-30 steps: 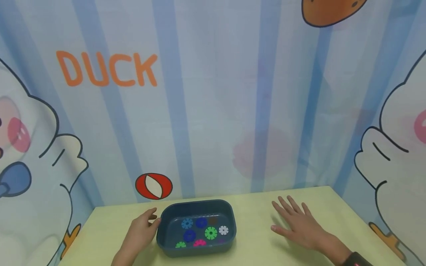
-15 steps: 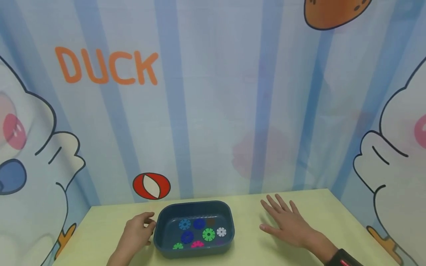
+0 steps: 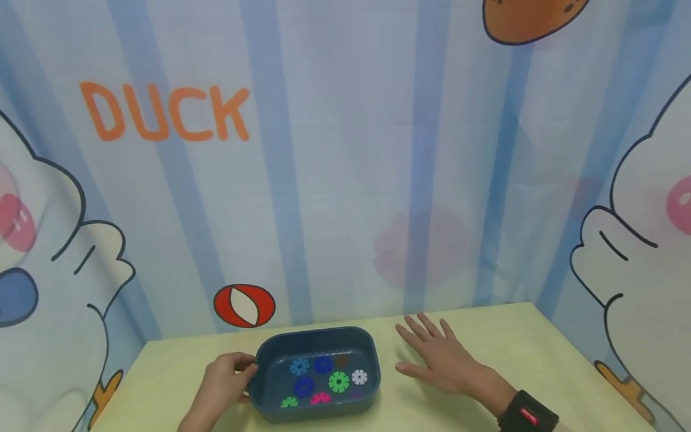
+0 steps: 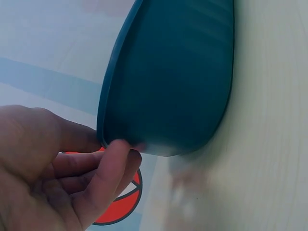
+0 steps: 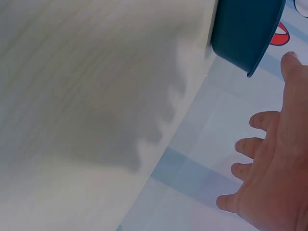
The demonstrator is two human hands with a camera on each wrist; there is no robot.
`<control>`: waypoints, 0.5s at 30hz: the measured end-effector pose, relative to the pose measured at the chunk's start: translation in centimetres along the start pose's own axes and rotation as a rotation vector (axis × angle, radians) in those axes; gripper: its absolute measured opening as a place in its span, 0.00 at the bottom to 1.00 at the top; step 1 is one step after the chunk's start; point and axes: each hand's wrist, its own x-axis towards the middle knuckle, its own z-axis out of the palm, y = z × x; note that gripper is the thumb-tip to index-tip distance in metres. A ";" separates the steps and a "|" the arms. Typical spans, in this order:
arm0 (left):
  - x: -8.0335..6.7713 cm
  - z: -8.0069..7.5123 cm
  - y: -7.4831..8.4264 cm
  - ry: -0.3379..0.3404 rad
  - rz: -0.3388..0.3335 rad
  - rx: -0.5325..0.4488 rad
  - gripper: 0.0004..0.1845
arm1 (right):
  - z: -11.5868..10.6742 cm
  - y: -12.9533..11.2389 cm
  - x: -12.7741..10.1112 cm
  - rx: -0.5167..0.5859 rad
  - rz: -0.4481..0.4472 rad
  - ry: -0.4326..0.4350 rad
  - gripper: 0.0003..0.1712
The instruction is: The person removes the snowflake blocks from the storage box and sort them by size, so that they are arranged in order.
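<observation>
A dark blue plastic tray (image 3: 315,332) sits on the pale yellow table, holding several flat gear-shaped discs: blue (image 3: 299,366), green (image 3: 338,381), white (image 3: 358,377), pink (image 3: 320,398). My left hand (image 3: 224,381) grips the tray's left rim. In the left wrist view the thumb and curled fingers of that hand (image 4: 57,168) pinch the edge of the tray (image 4: 178,72). My right hand (image 3: 437,360) lies flat with spread fingers just right of the tray, holding nothing. The right wrist view shows this hand (image 5: 274,168) beside the tray (image 5: 245,29).
The table (image 3: 502,342) runs from the tray to its right edge. A cartoon curtain (image 3: 324,150) with "DUCK" lettering closes off the back and both sides. A black band (image 3: 526,414) sits on my right wrist.
My right hand has slid left across the table toward the tray. My left hand's fingers have closed onto the tray's left rim.
</observation>
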 end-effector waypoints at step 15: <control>0.1 0.0 -0.4 0.016 0.003 -0.025 0.13 | 1.7 -3.2 2.6 -0.088 -0.170 -0.022 0.44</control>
